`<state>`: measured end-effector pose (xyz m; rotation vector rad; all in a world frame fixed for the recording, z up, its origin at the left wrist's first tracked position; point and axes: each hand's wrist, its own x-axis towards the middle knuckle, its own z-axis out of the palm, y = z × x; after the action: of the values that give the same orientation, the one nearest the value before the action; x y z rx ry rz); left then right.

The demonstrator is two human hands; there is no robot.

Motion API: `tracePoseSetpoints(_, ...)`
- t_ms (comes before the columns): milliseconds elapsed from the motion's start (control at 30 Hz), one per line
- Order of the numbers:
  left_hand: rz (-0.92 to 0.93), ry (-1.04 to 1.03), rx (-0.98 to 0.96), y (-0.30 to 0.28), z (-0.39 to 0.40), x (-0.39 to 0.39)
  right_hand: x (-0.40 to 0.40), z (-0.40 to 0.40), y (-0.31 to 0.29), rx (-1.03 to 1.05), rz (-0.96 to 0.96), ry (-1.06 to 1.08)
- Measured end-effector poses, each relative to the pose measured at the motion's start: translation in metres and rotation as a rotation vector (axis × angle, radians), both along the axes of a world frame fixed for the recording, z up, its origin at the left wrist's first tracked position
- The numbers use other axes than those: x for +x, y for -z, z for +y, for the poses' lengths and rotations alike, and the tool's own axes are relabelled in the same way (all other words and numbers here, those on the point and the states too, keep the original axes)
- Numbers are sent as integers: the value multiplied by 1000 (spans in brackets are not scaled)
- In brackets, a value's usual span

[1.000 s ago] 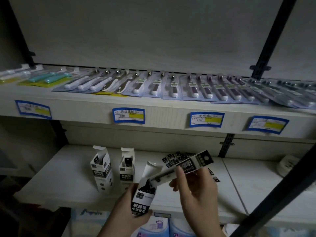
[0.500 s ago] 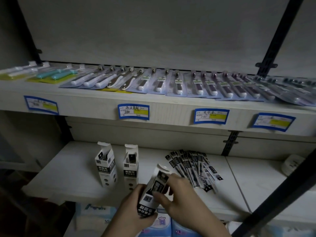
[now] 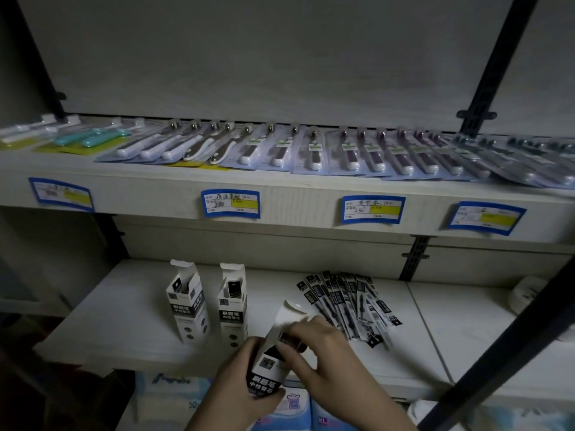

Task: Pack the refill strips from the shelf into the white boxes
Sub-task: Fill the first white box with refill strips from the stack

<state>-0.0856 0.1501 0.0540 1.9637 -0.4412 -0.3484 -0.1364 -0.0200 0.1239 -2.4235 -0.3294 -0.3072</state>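
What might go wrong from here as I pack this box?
Left hand grips the tilted white-and-black box beyond the lower white shelf's front edge; a slip could drop it. Right hand works at its opening, so the top flap may crease. Reaching for the fanned black refill strips could topple the two upright open boxes.

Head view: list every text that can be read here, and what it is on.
"刷题笔 中性替芯": standing white boxes.
"2.50", handwritten: third price tag.
"XL": package under the shelf.
Other price tags, refill strips: print too blurred to read.
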Motion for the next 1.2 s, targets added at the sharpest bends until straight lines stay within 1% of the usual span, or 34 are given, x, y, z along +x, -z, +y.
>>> tracePoseSetpoints(100, -15, -24, -19, -2, -3, 0, -2, -3, -3, 75, 1, -30)
tracePoseSetpoints(133, -30, -32, -23, -3, -5, 0, -3, 0, -3, 58, 25, -44)
tracePoseSetpoints(233, -71, -26, -22, -10, -11, 2, -2, 6, 3, -143, 108, -38)
tracePoseSetpoints(267, -76, -29, -24, -12, -12, 2, -1, 5, 5, -165, 123, -33)
tracePoseSetpoints(333, -93, -38, -31, -14, -12, 2, 0, 2, 6, -112, 76, -26)
tracePoseSetpoints(433, -52, -65, -32, -12, -13, 4, 4, -3, 8, 111, -57, 22)
tracePoseSetpoints(467, -42, -73, -29, -11, -13, 4, 5, -5, 11, 122, -73, 20)
tracePoseSetpoints(567, -55, -73, 7, -7, -16, 7, 7, -2, 21, -36, -31, -33)
tracePoseSetpoints(633, -48, -72, 22, -3, -15, 9, 8, -2, 27, -79, 33, -76)
tracePoseSetpoints(733, -22, -97, 42, 4, -13, 12, 7, -10, 27, 60, 87, -133)
tracePoseSetpoints(800, 7, -117, 38, 4, -11, 11, 5, -22, 20, 203, 80, -103)
tracePoseSetpoints(900, 23, -95, 36, -3, -9, 6, 5, -48, 15, 538, 57, 42)
tracePoseSetpoints(967, 26, -90, 34, -7, -9, 3, 15, -71, 20, 677, 95, 217)
tracePoseSetpoints(1000, 23, -88, 30, -8, -9, 1, 25, -84, 28, 684, 121, 304)
tracePoseSetpoints(1100, 42, -82, 15, -8, -11, -1, 63, -132, 72, 585, 217, 578)
tracePoseSetpoints(1200, 66, -83, 7, -6, -12, -1, 96, -173, 123, 730, 357, 818)
